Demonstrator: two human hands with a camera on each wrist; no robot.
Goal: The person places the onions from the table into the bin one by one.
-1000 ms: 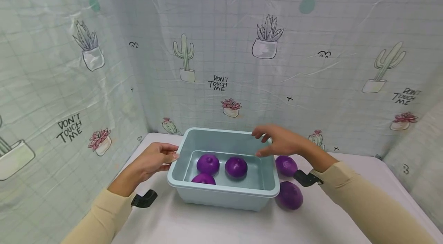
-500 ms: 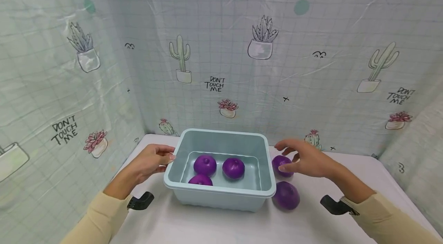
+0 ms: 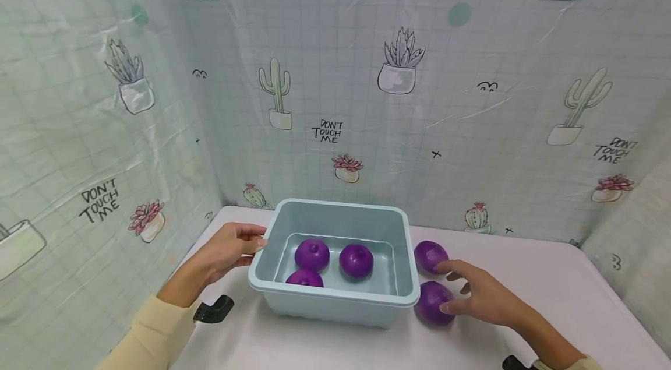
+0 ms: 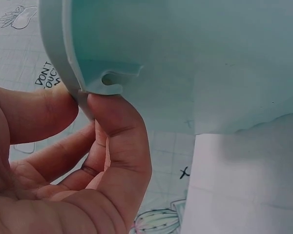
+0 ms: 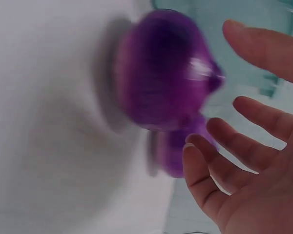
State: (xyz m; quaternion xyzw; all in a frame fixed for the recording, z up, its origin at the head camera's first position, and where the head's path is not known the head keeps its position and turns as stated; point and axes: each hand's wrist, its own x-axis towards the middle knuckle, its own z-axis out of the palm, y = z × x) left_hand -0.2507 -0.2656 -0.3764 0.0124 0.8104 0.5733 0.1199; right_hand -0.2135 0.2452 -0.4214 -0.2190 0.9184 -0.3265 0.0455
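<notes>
A pale blue plastic bin [image 3: 335, 303] stands on the white table with three purple onions inside, one of them [image 3: 356, 261] right of the middle. My left hand [image 3: 230, 250] pinches the bin's left rim; in the left wrist view the thumb [image 4: 44, 114] lies on the outside of the rim and a bent finger is beneath it. Two more onions sit on the table by the bin's right wall, a nearer one [image 3: 434, 303] and a farther one [image 3: 431, 257]. My right hand [image 3: 479, 294] hovers over the nearer onion, fingers spread and loosely bent, holding nothing.
The white table [image 3: 524, 265] extends to the right of the onions and in front of the bin. A cactus-print sheet [image 3: 335, 78] hangs right behind the table and along its left side.
My right hand has moved from over the bin's right end, out past the farther onion, and toward me to the nearer onion. The left hand keeps its grip on the rim.
</notes>
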